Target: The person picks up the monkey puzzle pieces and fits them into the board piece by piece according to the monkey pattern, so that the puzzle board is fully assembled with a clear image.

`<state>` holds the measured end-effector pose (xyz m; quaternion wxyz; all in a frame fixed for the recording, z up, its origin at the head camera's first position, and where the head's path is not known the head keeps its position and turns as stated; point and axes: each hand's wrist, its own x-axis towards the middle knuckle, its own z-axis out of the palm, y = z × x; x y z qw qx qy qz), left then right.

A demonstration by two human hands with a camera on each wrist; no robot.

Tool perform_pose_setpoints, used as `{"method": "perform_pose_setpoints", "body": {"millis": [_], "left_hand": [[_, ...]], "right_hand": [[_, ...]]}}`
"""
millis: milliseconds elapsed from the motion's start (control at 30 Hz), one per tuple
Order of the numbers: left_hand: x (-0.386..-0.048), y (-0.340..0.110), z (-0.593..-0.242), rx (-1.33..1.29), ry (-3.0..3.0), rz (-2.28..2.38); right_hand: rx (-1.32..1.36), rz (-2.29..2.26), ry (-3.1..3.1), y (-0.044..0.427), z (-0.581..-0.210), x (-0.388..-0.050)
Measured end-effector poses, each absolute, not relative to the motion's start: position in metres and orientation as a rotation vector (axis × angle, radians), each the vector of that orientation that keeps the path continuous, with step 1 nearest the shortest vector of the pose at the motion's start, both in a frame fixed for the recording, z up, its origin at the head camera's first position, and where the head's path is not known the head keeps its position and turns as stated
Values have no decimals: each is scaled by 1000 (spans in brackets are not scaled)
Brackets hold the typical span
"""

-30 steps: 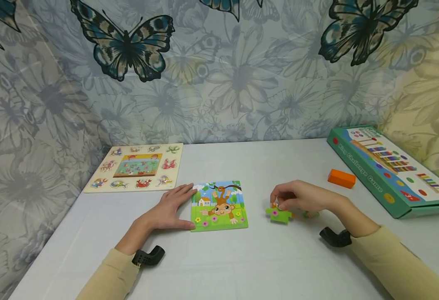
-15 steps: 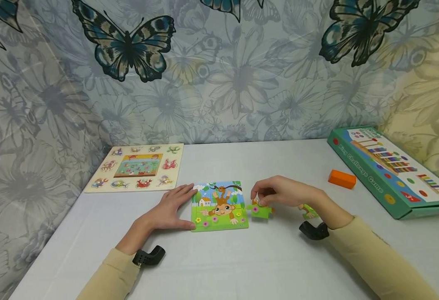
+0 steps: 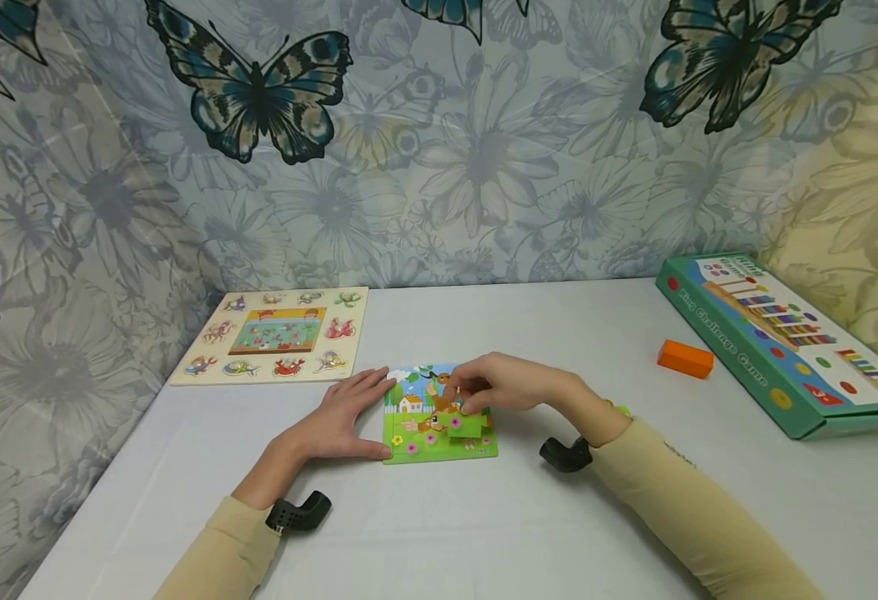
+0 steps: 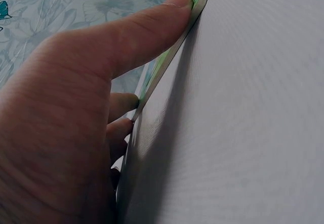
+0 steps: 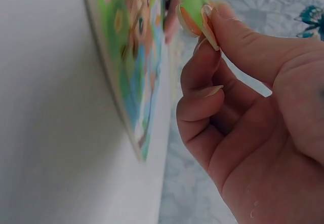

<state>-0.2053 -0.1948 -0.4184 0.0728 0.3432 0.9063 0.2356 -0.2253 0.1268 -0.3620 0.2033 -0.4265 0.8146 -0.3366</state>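
Observation:
A square monkey puzzle board (image 3: 403, 429) lies flat at mid-table. My left hand (image 3: 333, 423) rests at its left side, thumb at the near corner and straight fingers at the far one; the left wrist view shows the thumb on the board's edge (image 4: 195, 6). Above the right half of the board, my right hand (image 3: 509, 382) pinches a green puzzle piece (image 3: 469, 427) with a pink flower. In the right wrist view the piece (image 5: 190, 1) sits between thumb and index finger, apart from the board. It covers part of the monkey picture.
Another puzzle piece (image 3: 622, 409) peeks out behind my right wrist, mostly hidden. An orange block (image 3: 685, 358) lies beside a green game box (image 3: 769, 354) at the right. A cream board with sea animals (image 3: 209, 354) lies at the back left.
My right hand has carried the green puzzle piece leftward from the table's right side to above the board. The left hand has stayed in place.

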Motion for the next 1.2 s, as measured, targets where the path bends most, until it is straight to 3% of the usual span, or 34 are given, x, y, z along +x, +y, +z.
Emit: {"method": "perform_pose_setpoints", "body": {"millis": [433,1200], "left_hand": [[-205,-193,-415,1029,2714,723],[-204,-196,-418,1030,2723,721]], "right_hand": [[-1207,-875,2212,89,-372,-231],[-1208,-783,2246,82,-379,-224]]}}
